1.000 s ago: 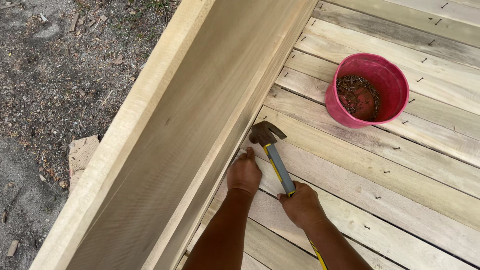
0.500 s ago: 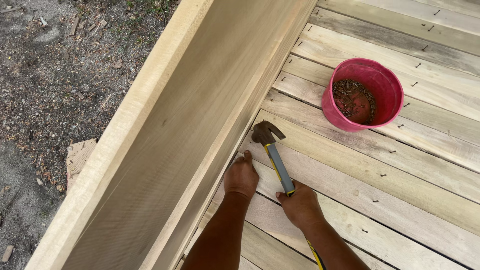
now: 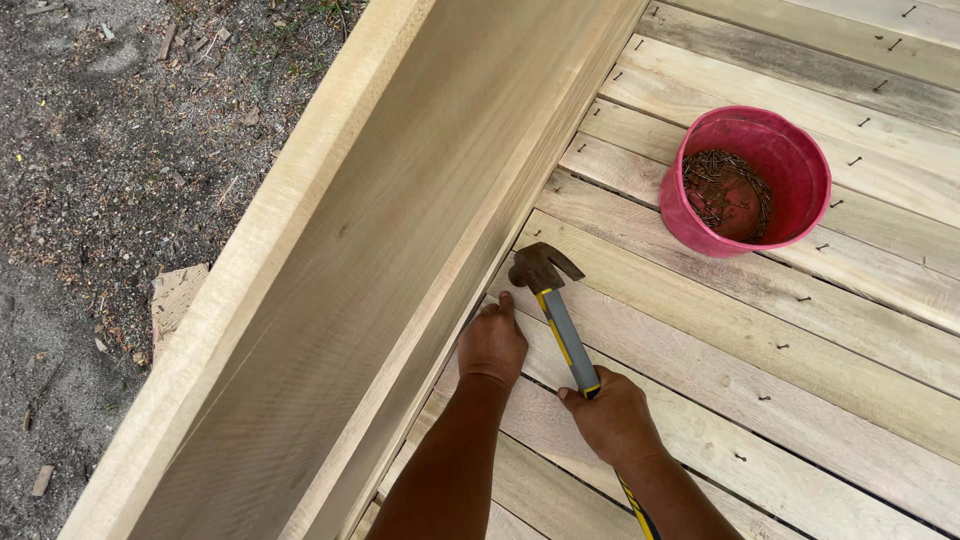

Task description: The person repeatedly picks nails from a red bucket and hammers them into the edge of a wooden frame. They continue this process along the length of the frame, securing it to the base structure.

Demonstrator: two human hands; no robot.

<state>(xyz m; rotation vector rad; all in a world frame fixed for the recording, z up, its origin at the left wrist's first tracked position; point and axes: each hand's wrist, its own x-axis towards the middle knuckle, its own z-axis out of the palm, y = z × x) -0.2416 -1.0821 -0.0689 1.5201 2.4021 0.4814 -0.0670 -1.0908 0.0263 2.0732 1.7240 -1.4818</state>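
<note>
— What's the biggest thing around your hands?

— The tall pale side board (image 3: 330, 290), standing on edge and running just off my left fingertips. Under both my hands is the plank deck (image 3: 800, 340), boards laid side by side with small nails dotted along them.

— And past your hands?

— Beyond my right fingers, well apart from them and further out on the deck, sits a pink bucket (image 3: 745, 180) with a dark heap of nails (image 3: 725, 190) in its bottom.

— What are you holding?

— A claw hammer (image 3: 555, 310). My right hand (image 3: 612, 415) is wrapped tight around the handle low down, fingers closed on the grip. The grey and yellow shaft runs up and away from those fingers, and the dark steel head sits just ahead of my left fingertips, close to the foot of the side board.

— And your left hand (image 3: 492, 342)?

— It rests knuckles-up on the deck right beside the shaft, fingers curled and pointing at the seam where board meets deck. Whether they pinch anything there, I cannot tell; my own hand hides it.
</note>
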